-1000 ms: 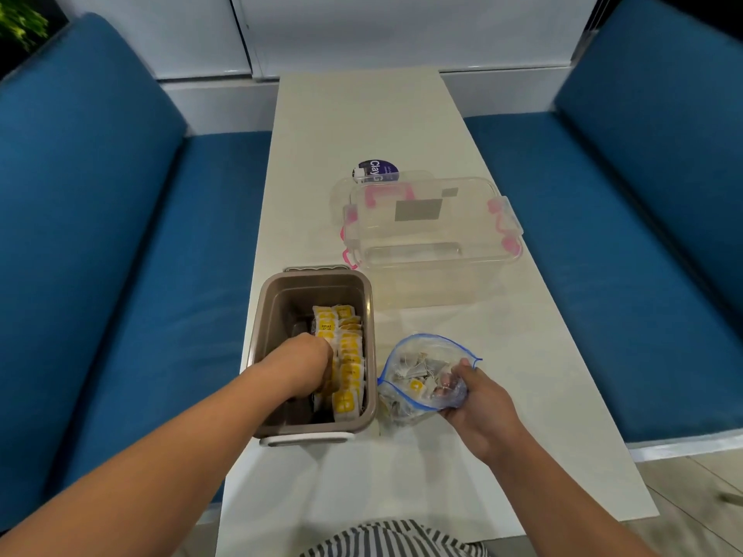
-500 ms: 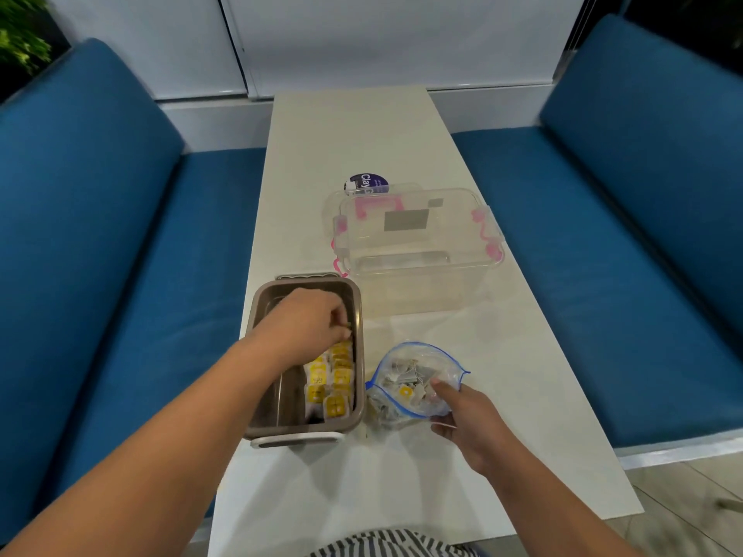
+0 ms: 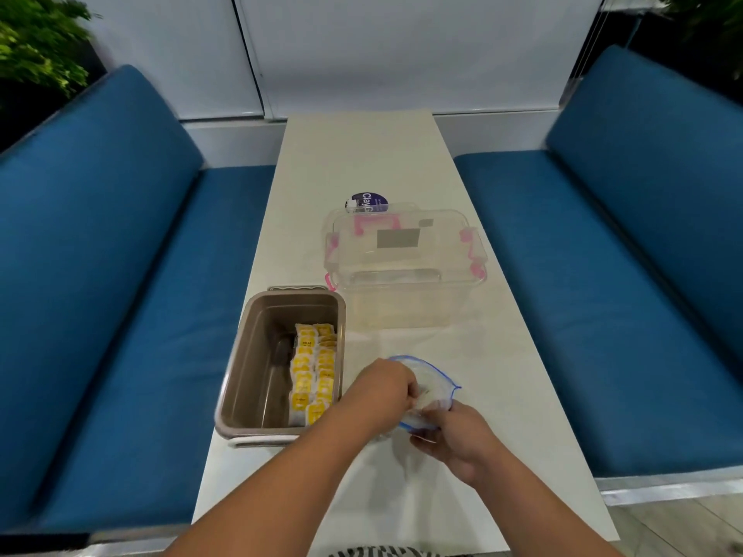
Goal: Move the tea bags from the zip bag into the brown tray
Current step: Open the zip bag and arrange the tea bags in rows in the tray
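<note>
The brown tray (image 3: 257,355) stands near the table's left edge, with two rows of yellow tea bags (image 3: 311,371) packed along its right side. Just right of it lies the clear zip bag (image 3: 436,385) with a blue seal, mouth open toward the tray. My left hand (image 3: 382,389) reaches into the bag's mouth with fingers curled; whatever they pinch is hidden and blurred. My right hand (image 3: 454,440) grips the bag's near edge and holds it in place.
A clear plastic box with pink latches (image 3: 406,267) stands behind the tray and bag, with a purple-labelled round tub (image 3: 368,201) behind it. The narrow white table (image 3: 362,154) runs between two blue cushioned benches (image 3: 120,295).
My left hand left the brown tray and moved right into the zip bag's mouth. My right hand stayed on the bag. The view tilted up.
</note>
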Available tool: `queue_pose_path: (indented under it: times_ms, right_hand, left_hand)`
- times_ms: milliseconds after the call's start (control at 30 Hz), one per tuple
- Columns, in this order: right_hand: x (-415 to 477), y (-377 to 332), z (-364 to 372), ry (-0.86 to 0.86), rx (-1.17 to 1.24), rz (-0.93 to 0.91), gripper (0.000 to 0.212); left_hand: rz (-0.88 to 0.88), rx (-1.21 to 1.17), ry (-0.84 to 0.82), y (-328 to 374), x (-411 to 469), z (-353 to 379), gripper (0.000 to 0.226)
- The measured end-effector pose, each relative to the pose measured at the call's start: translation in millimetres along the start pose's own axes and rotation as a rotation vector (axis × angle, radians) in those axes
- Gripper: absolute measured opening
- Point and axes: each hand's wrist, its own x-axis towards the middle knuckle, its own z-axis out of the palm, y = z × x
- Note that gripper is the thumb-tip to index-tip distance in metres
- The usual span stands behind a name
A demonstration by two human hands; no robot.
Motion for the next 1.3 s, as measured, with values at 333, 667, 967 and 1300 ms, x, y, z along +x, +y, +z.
queue_pose_path:
  times_ms: [333, 667, 967, 1300]
  right_hand:
    - [-3, 2, -16, 0.064, 0.159, -0.049, 0.021]
    - [-5, -6, -16, 0.099, 0.209, -0.019, 0.024]
    - [-5, -25, -22, 0.021, 0.195, 0.012, 0.025]
    - [-3, -33, -27, -0.026, 0.054, -0.015, 0.028]
  left_hand:
    - [-0.106, 0.066, -0.046, 8, 7, 26, 0.029]
    - [-0.158, -0.042, 0.047, 9, 5, 26, 0.021]
    - [-0.103, -0.582, 0.319, 6, -2, 32, 0.006]
    - [-0.138, -0.27, 0.243, 18, 2, 39, 0.019]
